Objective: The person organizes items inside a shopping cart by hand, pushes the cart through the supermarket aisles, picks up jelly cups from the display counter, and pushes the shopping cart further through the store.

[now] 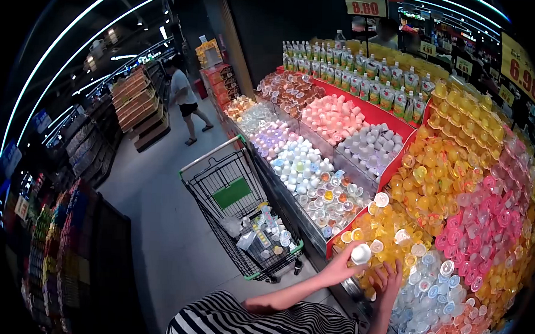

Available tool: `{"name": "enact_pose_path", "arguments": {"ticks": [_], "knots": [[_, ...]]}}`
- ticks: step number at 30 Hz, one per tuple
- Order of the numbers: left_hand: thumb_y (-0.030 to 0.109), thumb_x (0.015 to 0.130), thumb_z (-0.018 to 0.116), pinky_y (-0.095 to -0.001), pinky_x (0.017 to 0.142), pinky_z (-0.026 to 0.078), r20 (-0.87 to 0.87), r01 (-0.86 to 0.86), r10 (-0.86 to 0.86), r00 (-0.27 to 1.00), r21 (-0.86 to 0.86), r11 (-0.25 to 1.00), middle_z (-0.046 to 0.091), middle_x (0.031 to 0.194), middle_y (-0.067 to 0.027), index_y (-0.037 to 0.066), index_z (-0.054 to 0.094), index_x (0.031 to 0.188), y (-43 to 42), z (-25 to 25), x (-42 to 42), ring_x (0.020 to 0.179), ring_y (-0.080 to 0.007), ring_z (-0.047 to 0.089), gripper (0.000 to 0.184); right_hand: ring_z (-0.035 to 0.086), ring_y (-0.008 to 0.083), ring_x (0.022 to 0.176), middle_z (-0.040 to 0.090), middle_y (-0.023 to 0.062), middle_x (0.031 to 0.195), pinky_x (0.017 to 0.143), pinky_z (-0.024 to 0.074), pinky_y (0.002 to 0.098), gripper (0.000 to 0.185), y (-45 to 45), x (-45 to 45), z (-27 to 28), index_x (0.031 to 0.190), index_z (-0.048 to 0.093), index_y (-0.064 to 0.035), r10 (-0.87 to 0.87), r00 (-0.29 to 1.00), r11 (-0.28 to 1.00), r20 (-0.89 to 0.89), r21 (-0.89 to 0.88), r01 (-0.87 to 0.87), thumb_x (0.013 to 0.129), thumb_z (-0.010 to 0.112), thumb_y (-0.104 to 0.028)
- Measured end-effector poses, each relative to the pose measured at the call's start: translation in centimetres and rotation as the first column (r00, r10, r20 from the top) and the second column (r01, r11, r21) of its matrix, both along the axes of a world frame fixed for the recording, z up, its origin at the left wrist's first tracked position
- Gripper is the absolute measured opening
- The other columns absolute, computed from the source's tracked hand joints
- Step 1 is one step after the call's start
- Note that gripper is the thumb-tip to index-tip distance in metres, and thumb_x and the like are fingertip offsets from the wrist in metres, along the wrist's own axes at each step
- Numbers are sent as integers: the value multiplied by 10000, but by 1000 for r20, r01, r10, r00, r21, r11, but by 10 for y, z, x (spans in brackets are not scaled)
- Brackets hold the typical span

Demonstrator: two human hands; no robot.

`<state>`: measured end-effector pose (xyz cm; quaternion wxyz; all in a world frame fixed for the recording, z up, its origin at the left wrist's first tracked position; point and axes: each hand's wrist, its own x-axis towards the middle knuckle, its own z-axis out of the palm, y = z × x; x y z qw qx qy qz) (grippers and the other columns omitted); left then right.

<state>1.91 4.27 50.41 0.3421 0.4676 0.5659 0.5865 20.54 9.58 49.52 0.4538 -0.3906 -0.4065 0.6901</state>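
My left hand [342,267] grips a small jelly cup [361,254] with a round white top, held over the display's front edge. Just to its right, my right hand [386,283] has its fingers apart and bent, with nothing visible in them. It hovers close to the yellow jelly cups [390,227]; whether the fingertips touch any is unclear. Clear and pale blue jelly cups [432,287] lie heaped beside my right hand, and orange-pink ones [460,330] are nearer to me.
A shopping cart [230,192] holding several small packs stands left of the display. Red dividers [399,155] separate the heaps, with rows of pouches [355,72] behind. A person [182,94] walks in the aisle near stepped shelves [140,105]. Price signs [519,70] hang above.
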Motion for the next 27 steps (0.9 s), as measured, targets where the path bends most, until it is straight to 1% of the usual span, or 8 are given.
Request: {"name": "enact_pose_path", "arguments": {"ticks": [1, 6, 9, 13, 16, 19, 23, 27], "knots": [[249, 888, 729, -365, 1099, 371, -227, 168, -157, 961, 31, 985, 474, 1374, -182, 45, 370, 1420, -4, 23, 24, 1326, -322, 446, 673, 643, 186, 900, 610, 117, 1206, 784, 558, 300, 609, 2, -4, 4, 1433, 378, -35, -22, 998, 999, -63, -41, 20, 1000, 508, -443], [253, 861, 742, -378, 1099, 376, -380, 362, -292, 878, 127, 923, 475, 1366, -203, 28, 403, 1396, -10, 37, 61, 1331, -307, 447, 673, 630, 120, 854, 646, 24, 1011, 574, 514, 269, 418, 34, 84, -31, 1176, 577, -95, -124, 992, 977, -10, -176, 121, 994, 490, -461], [245, 880, 716, -372, 1050, 424, -149, 478, -505, 850, -186, 858, 544, 1268, -190, 24, 425, 1373, -7, 0, 55, 1263, -277, 514, 613, 622, 120, 887, 635, 18, 988, 628, 512, 267, 345, 48, 130, -21, 1100, 604, -101, -470, 879, 863, -75, -248, 440, 994, 492, -410], [321, 967, 621, -350, 958, 487, 225, 481, -445, 867, -144, 865, 578, 1218, -138, 41, 425, 1374, -4, -43, 76, 1142, -245, 598, 532, 605, 154, 947, 616, 54, 1053, 719, 522, 268, 335, 64, 129, -17, 1093, 605, -82, -700, 711, 714, -67, -57, 698, 999, 480, -378], [355, 1018, 530, -337, 900, 526, 666, 316, -90, 740, -226, 922, 577, 1228, -113, 70, 423, 1388, -5, -14, 90, 1083, -232, 626, 480, 561, 233, 1118, 576, 120, 1191, 980, 449, 377, 382, 31, 81, -1, 1248, 537, 20, -236, 961, 898, 147, 410, 158, 1014, 425, -261], [351, 1047, 456, -317, 835, 554, 879, 242, -86, 469, -35, 970, 592, 1213, -110, 93, 458, 1347, -9, -10, 73, 1035, -209, 638, 396, 529, 251, 1214, 544, 150, 1303, 1056, 398, 387, 399, -1, 38, 29, 1326, 492, 34, 78, 980, 903, 183, 403, -147, 966, 493, -136], [302, 1052, 443, -302, 753, 555, 753, -42, 237, 614, -269, 962, 627, 1162, -109, 102, 510, 1228, -26, -55, 43, 950, -187, 640, 275, 585, 196, 1117, 585, 137, 1277, 935, 482, 316, 405, -16, 26, 13, 1321, 503, 21, 168, 952, 938, 256, 254, -234, 935, 590, -68], [286, 1031, 492, -346, 955, 472, 614, -133, 338, 713, -356, 925, 572, 1269, -99, 92, 485, 1306, -49, -51, 52, 1115, -191, 572, 336, 612, 156, 1043, 575, 113, 1232, 772, 526, 285, 505, -30, 6, -41, 1412, 402, -49, 512, 854, 859, 98, -25, -512, 994, 586, -264]]}}
